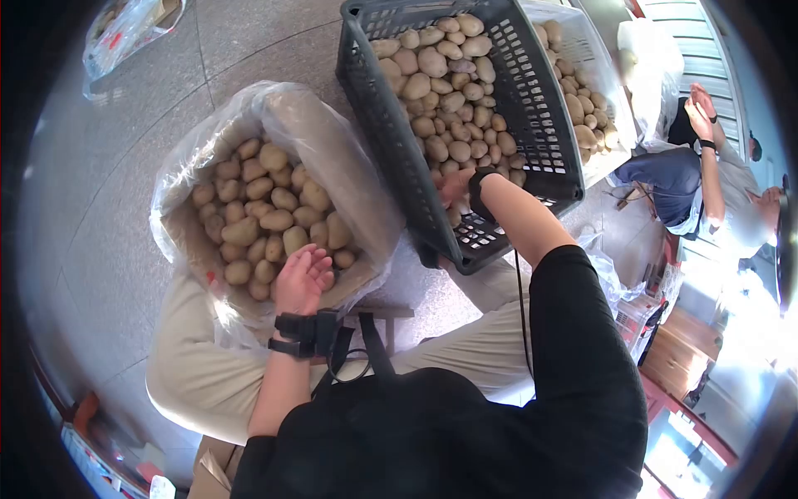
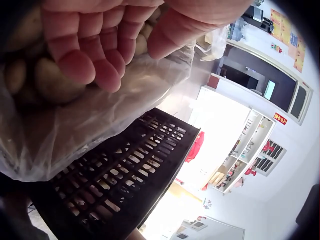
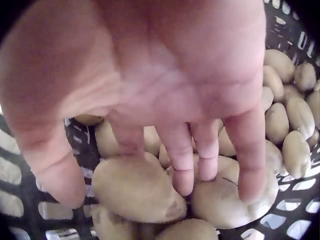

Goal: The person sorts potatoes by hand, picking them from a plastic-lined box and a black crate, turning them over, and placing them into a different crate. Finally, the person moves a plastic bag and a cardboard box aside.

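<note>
My left hand (image 1: pixel 303 279), palm up with fingers relaxed, is over the near side of a plastic-lined bag (image 1: pixel 320 125) full of potatoes (image 1: pixel 259 187). In the left wrist view that hand (image 2: pixel 107 42) holds nothing, and potatoes show behind its fingers. My right hand (image 1: pixel 453 187) reaches down inside a black slatted crate (image 1: pixel 378 116) at its near left corner. Seen from the right wrist, the hand (image 3: pixel 155 85) spreads its fingers downward, fingertips right at a large oval potato (image 3: pixel 135 187) and a rounder potato (image 3: pixel 220 200).
More potatoes (image 1: pixel 449 100) fill the crate's far part. A white crate (image 1: pixel 611 162) of potatoes stands to its right. Another person (image 1: pixel 706 166) sits farther right beside a white plastic bag (image 1: pixel 652 75). At the far left lies a clear bag (image 1: pixel 125 41).
</note>
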